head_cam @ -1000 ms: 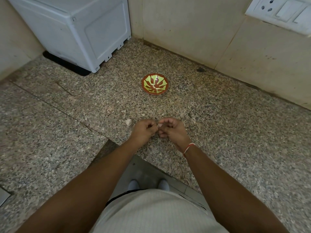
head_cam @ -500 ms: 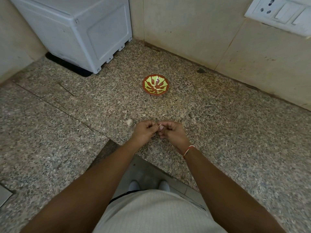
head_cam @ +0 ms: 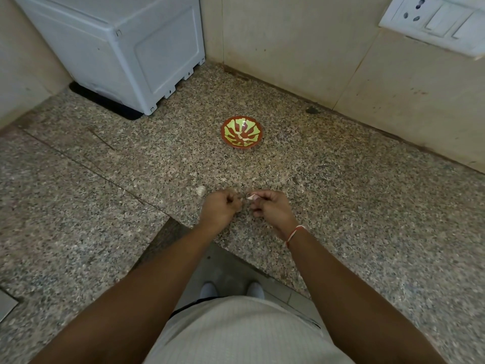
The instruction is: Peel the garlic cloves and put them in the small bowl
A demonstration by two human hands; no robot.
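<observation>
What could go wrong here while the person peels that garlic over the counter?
The right hand pinches a small pale piece, clove or skin, well short of the small bowl; dropped, it would be hard to spot on the speckled counter. The hands work close to the counter's front edge, so a slip could send it to the floor. The garlic piece lying beside the left hand could get knocked away.

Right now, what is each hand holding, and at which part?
The right hand pinches a garlic clove between thumb and fingers; only its pale tip shows. The left hand is curled; what it holds cannot be told.
</observation>
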